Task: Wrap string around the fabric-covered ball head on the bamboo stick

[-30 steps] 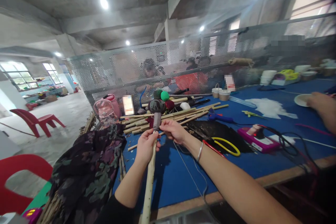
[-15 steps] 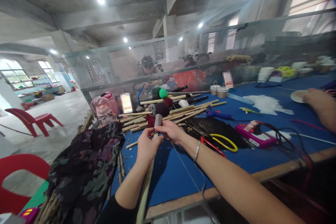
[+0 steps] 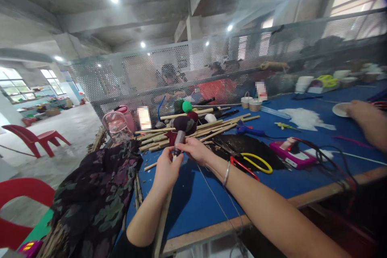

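Observation:
My left hand (image 3: 165,169) is closed around a long pale wooden stick (image 3: 163,219), which slants up from the table's front edge. At the stick's upper end is a grey cylinder (image 3: 180,137), with a dark band just below it. My right hand (image 3: 196,150) is closed in a pinch at that band, its fingertips against the stick. A thin grey thread (image 3: 213,191) runs from under my right hand down over the table edge; its end at my fingers is hidden. Right behind the cylinder lies a dark yarn ball (image 3: 186,125).
Several wooden sticks (image 3: 211,132) and a green ball (image 3: 187,107) lie beyond my hands. Yellow-handled scissors (image 3: 256,163), a blue glue gun (image 3: 249,130) and a magenta power strip (image 3: 292,159) are to the right. Patterned dark cloth (image 3: 96,193) hangs left. Another person's hand (image 3: 364,115) holds a pale disc.
Both my hands and the stick have shifted slightly left, and the grey cylinder leans a little more. The thread hangs straighter. My grip stays on the stick.

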